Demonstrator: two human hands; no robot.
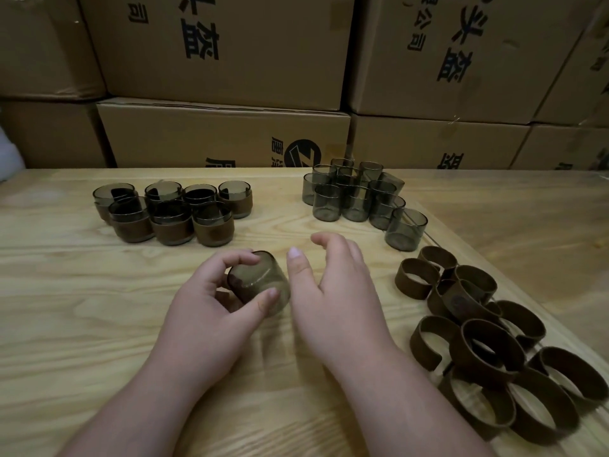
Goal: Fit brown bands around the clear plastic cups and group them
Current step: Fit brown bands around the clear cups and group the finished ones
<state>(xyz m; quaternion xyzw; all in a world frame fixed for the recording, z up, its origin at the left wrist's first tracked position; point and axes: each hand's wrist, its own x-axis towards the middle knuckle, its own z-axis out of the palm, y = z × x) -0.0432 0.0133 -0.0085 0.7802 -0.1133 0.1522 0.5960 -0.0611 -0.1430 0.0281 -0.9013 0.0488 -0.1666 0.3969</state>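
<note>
My left hand (211, 308) grips a clear smoky cup (260, 283) tilted on its side just above the wooden table (82, 324), fingers curled over its top and thumb under its rim. My right hand (333, 291) hovers beside the cup on the right, fingers relaxed and slightly spread, holding nothing. A group of banded cups (171, 214) stands at the back left. Several bare cups (359, 196) cluster at the back centre-right. A heap of loose brown bands (487, 344) lies at the right.
Stacked cardboard boxes (224, 133) with printed black characters form a wall right behind the table's far edge. A clear sheet edge (428, 232) runs diagonally along the table's right side, under the bands.
</note>
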